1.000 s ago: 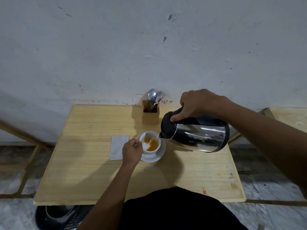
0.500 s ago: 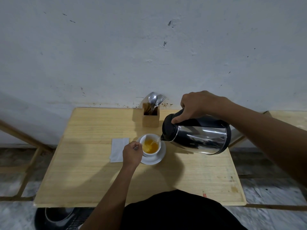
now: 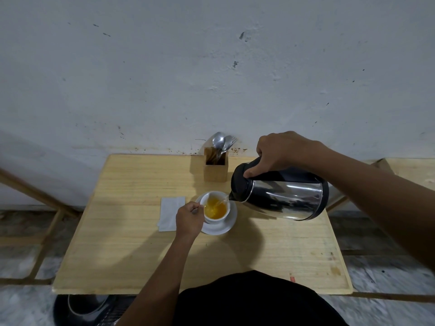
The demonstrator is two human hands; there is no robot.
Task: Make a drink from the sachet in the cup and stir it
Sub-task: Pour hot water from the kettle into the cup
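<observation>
The cup (image 3: 215,209) was filled higher than before; the kettle (image 3: 279,196) stayed clamped by the right hand (image 3: 282,149), the cup gripped by the left hand (image 3: 189,218).

Setting: a plain eating place, home or small canteen; I cannot tell which. I sit at a small bare wooden table (image 3: 131,243) whose far edge is pushed against a whitewashed wall (image 3: 188,67) that is scuffed, pitted and spattered brown just above the table line. At the far edge stands a wooden cutlery holder (image 3: 215,170) with spoons and a fork (image 3: 221,142). A white cup (image 3: 215,209) on a saucer (image 3: 223,228), a folded paper napkin (image 3: 170,212) and a steel electric kettle (image 3: 286,200) point to drinks being made here. Past the table's right edge is a second wooden table (image 3: 414,168); the floor (image 3: 21,262) is mottled grey stone.
</observation>
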